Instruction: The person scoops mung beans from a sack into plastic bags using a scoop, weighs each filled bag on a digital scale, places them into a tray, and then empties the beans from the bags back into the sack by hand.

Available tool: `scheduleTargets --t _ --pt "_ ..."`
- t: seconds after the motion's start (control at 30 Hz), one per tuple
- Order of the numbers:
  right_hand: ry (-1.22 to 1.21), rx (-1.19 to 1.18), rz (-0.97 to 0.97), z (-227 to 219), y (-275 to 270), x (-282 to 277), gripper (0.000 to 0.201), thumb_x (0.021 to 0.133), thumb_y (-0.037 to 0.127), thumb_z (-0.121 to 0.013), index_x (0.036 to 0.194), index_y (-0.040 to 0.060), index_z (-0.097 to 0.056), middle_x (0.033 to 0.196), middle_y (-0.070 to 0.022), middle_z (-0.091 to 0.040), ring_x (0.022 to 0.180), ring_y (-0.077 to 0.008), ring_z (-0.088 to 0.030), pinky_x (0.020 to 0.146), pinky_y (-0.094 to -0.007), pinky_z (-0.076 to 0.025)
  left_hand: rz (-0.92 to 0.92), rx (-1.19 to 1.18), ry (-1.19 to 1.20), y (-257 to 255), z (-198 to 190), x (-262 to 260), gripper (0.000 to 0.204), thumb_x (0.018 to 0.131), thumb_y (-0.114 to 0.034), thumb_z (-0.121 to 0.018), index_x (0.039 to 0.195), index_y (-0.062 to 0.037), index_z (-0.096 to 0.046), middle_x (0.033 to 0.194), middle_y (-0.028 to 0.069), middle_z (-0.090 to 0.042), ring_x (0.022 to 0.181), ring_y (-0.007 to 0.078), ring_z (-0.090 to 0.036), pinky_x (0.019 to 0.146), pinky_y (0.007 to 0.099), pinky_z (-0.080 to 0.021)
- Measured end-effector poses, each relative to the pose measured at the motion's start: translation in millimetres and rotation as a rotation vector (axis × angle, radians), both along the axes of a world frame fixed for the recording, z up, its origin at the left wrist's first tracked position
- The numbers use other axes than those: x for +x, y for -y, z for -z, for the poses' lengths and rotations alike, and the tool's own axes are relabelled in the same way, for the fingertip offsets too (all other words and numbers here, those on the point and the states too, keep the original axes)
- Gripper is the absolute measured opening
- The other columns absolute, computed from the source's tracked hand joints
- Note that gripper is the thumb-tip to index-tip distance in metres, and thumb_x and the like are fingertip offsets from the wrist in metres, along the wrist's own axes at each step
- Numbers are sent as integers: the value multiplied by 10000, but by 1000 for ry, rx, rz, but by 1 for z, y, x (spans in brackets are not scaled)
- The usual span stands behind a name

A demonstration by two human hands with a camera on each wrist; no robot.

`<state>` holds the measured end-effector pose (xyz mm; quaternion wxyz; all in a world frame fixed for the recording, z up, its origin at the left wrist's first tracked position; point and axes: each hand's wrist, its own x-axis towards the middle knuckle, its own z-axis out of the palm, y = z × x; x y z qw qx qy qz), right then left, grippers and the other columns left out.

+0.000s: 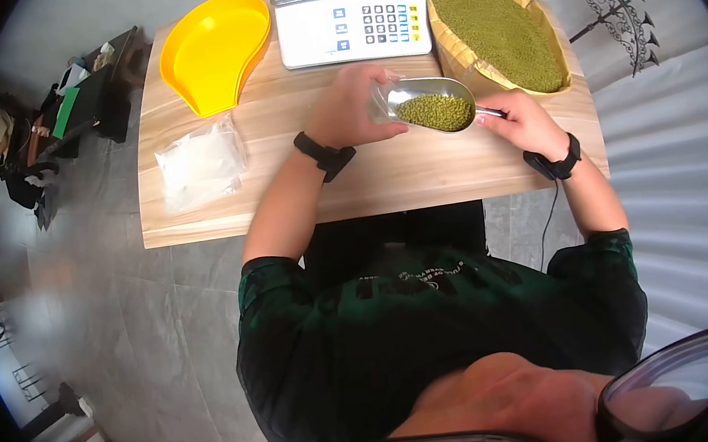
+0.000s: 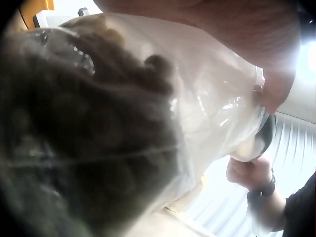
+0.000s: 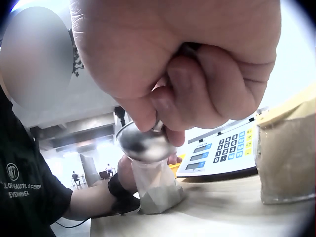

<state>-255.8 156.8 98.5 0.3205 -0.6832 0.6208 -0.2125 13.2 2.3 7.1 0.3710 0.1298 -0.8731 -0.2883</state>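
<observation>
Filling under way: right hand point(image 1: 525, 121) grips loaded metal scoop point(image 1: 432, 105) at mouth of clear plastic bag point(image 1: 383, 101) held by left hand point(image 1: 352, 107); mung beans point(image 1: 436, 112) not yet tipped in.

The scale point(image 3: 220, 148) has number keys — too small to read. The black shirt point(image 3: 22, 182) has white letters — "OF SAUTIL SCENERY" is my best read, with a round logo above. Nothing else can be read.

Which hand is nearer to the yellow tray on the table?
Left. The left hand holds a clear plastic bag near the table's middle, closer to the yellow tray. The right hand grips the metal scoop farther right, beside the sack of green beans.
</observation>
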Motion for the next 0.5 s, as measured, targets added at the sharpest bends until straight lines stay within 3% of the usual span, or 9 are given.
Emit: scheduleTargets --t 0.03,0.13,0.4,0.5 --pt "5 2 -8 -8 8 1 231 912 158 -659 1097 22 -680 834 -140 -687 700 -175 -607 661 -310 -476 0 23 3 1 1 0 693 597 -225 -899 1109 -73 -458 1170 104 -638 1082 288 -563 969 389 -423" --pt "-232 9 -165 -36 31 7 212 888 218 -656 995 40 -694 849 -188 -664 774 -375 -629 672 -403 -493 -27 10 6 3 0 0 703 584 -222 -908 1107 -71 -462 1147 115 -630 1068 289 -571 958 392 -434" --pt "-579 -53 -360 -84 66 24 205 866 231 -636 893 34 -686 780 -186 -640 783 -383 -625 674 -473 -481 -138 105 66 2 11 -3 724 568 -179 -925 1105 -74 -450 1130 124 -608 1080 272 -579 956 372 -456" --pt "-685 -92 -435 -95 70 34 197 871 225 -642 895 35 -687 762 -183 -634 769 -385 -615 664 -461 -474 -93 246 -73 4 17 -5 673 543 -240 -930 1064 -69 -541 1084 124 -577 1070 323 -535 945 407 -446"
